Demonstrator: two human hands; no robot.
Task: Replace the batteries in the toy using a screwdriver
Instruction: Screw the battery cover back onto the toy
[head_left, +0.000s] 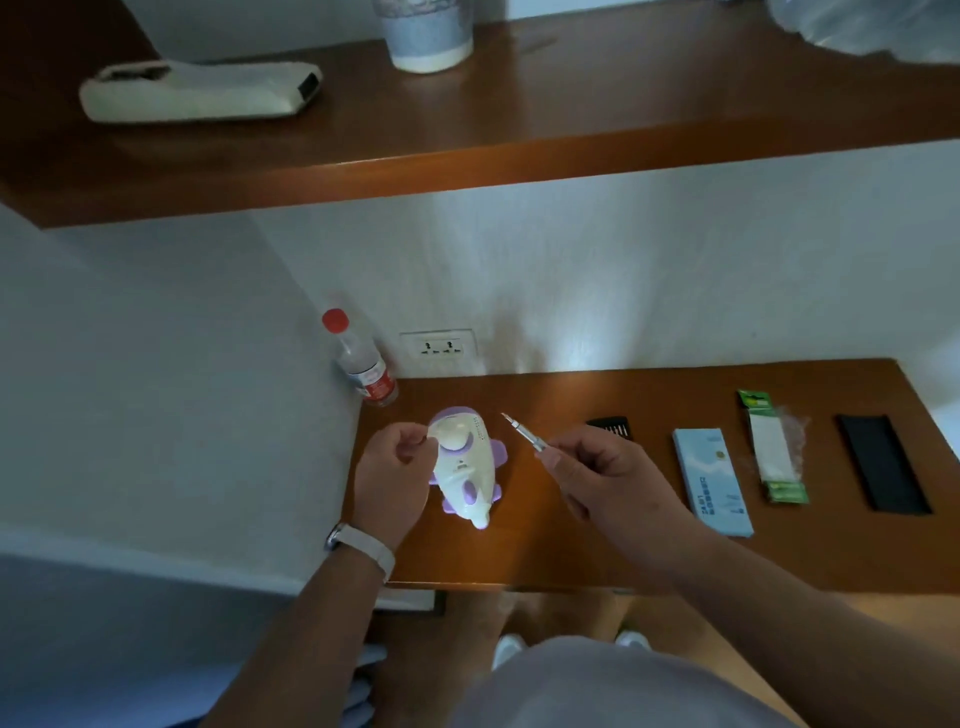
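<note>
A white and purple airplane toy (465, 470) lies belly up on the wooden table (649, 551), near its left end. My left hand (392, 467) pinches a small white cover piece (448, 429) at the toy's upper end. My right hand (597, 478) grips a slim metal screwdriver (524, 434) whose tip points up and left, in the air just right of the toy. A green battery pack (772, 447) lies further right on the table.
A black bit holder (609, 427), a light blue box (711, 480) and a black case lid (883, 462) lie right of the toy. A red-capped bottle (361, 358) stands by the wall socket. Above, a shelf carries a white device and a cup.
</note>
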